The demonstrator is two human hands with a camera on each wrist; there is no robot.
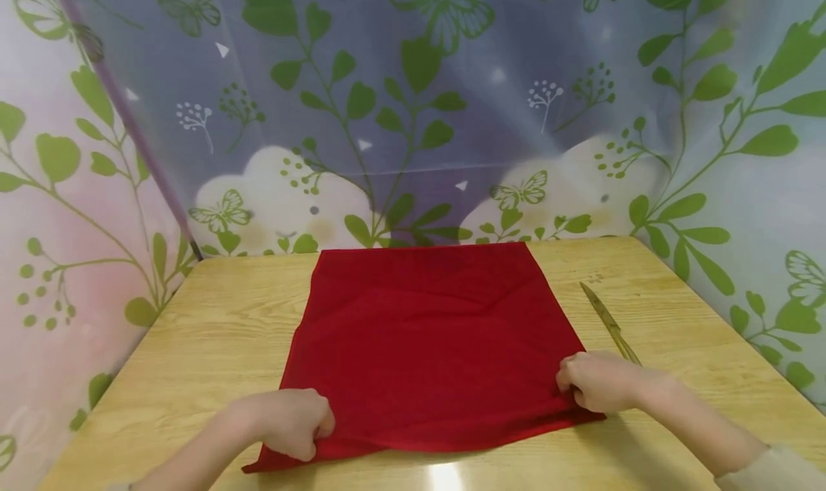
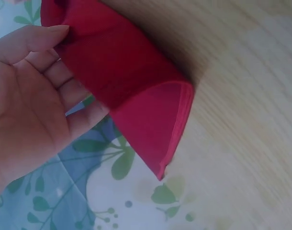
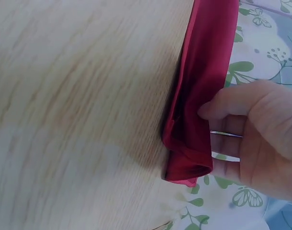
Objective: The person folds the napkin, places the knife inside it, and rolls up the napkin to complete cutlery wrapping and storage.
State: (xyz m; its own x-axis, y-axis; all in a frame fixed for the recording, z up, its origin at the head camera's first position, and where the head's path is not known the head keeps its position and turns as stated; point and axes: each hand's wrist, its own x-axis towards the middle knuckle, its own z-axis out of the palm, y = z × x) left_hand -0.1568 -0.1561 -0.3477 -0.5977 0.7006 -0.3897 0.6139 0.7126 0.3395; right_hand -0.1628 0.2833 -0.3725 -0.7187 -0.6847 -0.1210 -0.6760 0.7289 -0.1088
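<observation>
A red cloth (image 1: 426,333) lies over the middle of the wooden table, its near edge lifted and folded over a little. Near its front left corner, my left hand (image 1: 293,423) pinches the cloth. In the left wrist view, the thumb of the left hand (image 2: 36,91) presses on the red fabric (image 2: 122,57), with the fingers behind it. My right hand (image 1: 600,381) pinches the front right part. The right wrist view has the right hand (image 3: 261,134) with its thumb on the rolled edge of the cloth (image 3: 203,96) and its fingers behind.
To the right of the cloth lies a pointed metal blade (image 1: 600,308); its handle end is partly hidden behind the right hand. The wooden table (image 1: 239,312) ends at patterned hangings (image 1: 361,140) at the back and on both sides.
</observation>
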